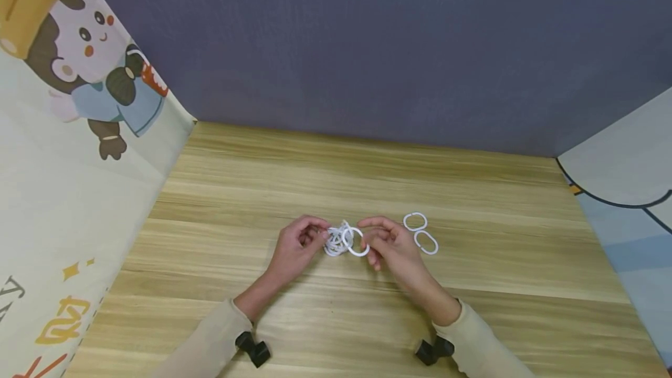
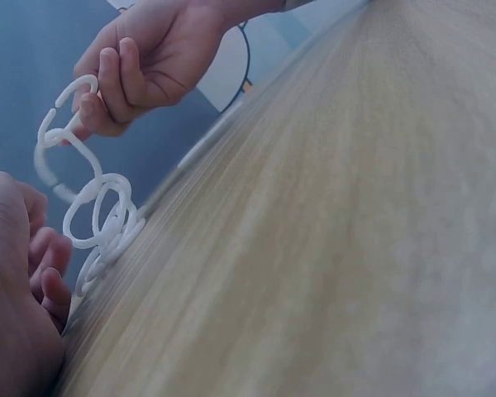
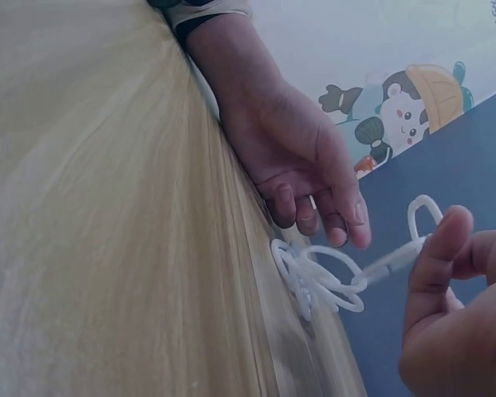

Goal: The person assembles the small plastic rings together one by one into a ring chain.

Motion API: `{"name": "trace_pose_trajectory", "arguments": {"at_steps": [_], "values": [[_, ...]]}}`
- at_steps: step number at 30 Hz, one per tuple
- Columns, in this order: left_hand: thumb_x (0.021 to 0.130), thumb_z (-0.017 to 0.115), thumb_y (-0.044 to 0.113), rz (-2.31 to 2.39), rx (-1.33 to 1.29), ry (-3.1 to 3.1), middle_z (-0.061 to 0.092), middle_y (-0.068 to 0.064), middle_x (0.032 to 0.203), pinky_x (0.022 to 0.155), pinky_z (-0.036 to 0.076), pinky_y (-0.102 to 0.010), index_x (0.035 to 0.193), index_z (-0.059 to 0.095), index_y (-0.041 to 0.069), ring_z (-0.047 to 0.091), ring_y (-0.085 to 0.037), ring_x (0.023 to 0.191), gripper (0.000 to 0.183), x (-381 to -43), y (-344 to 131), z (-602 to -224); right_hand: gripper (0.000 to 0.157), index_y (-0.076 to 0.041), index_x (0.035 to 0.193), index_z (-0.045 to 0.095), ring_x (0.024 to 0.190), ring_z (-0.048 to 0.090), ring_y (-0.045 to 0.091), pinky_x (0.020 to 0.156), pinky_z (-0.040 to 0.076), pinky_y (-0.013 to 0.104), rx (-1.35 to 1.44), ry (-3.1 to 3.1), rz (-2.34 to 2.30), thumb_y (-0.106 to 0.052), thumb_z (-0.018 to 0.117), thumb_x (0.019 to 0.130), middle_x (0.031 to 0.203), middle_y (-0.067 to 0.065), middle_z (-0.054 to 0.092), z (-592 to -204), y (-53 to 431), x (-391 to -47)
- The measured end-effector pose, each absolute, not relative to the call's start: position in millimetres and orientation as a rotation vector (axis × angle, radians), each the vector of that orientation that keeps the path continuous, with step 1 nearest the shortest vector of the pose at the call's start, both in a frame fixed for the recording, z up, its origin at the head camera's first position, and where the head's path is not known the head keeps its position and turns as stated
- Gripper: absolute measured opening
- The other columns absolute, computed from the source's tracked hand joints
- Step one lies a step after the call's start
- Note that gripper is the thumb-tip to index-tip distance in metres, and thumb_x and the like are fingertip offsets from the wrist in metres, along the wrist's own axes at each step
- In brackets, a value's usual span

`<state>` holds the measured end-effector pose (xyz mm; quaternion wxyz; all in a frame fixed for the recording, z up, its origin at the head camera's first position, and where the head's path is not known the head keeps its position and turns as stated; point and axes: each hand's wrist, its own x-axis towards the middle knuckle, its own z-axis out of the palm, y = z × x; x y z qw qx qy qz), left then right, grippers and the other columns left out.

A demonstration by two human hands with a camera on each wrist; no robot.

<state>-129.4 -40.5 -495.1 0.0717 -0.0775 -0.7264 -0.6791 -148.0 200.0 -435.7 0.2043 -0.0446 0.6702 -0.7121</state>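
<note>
Just above the wooden table, my right hand [image 1: 396, 247] pinches a white split ring [image 1: 359, 255] between thumb and fingers. In the left wrist view that ring is lifted and links down through other rings into a small tangled pile of white split rings [image 2: 107, 219]. The pile [image 1: 333, 245] sits on the tabletop between both hands. My left hand [image 1: 295, 247] is at the pile's left side, its fingers loosely bent and fingertips right at the rings. The right wrist view shows nothing gripped between the left hand's fingers [image 3: 335, 223].
Two more white rings lie right of my right hand, an upper ring [image 1: 415, 213] and a lower ring [image 1: 415, 240] end to end. A dark blue panel [image 1: 367, 51] stands behind the table [image 1: 336, 319]. Printed panels flank it; the left wall [image 1: 79, 191] carries a cartoon figure.
</note>
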Motion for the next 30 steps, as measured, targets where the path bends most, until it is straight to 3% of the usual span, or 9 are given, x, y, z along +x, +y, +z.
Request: {"name": "trace_pose_trajectory", "arguments": {"at_steps": [10,19,27,30], "values": [[0.091,0.087,-0.004,-1.977,-0.392,-2.117,0.070,-0.014,0.094,0.059,0.045,-0.018,0.110,0.079,0.002,0.056,-0.008,0.073,0.021,-124.8,-43.6,-495.8,0.027,0.008,0.128,0.052,0.061,0.057,0.008,0.051,0.047,0.018,-0.109,1.812,-1.951,0.004,0.061,0.103,0.086,0.010,0.072,-440.1,196.8,-144.6],[0.088,0.088,-0.007,-1.944,-0.559,-2.101,0.077,-0.014,0.103,0.060,0.048,-0.020,0.107,0.085,0.002,0.057,-0.007,0.074,0.022,-123.3,-44.3,-496.4,0.016,0.003,0.120,0.052,0.060,0.057,0.008,0.051,0.047,0.019,-0.186,1.762,-1.880,0.001,0.061,0.106,0.084,0.005,0.072,-444.1,193.4,-140.9],[0.089,0.087,-0.008,-1.984,-0.517,-2.131,0.079,-0.013,0.104,0.063,0.051,-0.021,0.101,0.083,0.002,0.061,-0.009,0.077,0.016,-121.5,-43.8,-493.3,0.013,0.006,0.118,0.051,0.057,0.057,0.005,0.050,0.046,0.018,-0.184,1.728,-1.887,0.003,0.057,0.107,0.082,0.005,0.072,-446.4,193.1,-140.6],[0.091,0.085,-0.007,-1.992,-0.450,-2.158,0.078,-0.014,0.095,0.063,0.052,-0.021,0.102,0.081,0.001,0.061,-0.008,0.073,0.014,-120.5,-43.7,-492.0,0.012,0.003,0.118,0.052,0.058,0.058,0.005,0.050,0.047,0.018,-0.177,1.748,-1.878,0.001,0.058,0.108,0.084,0.005,0.073,-447.5,193.4,-140.7]]}}
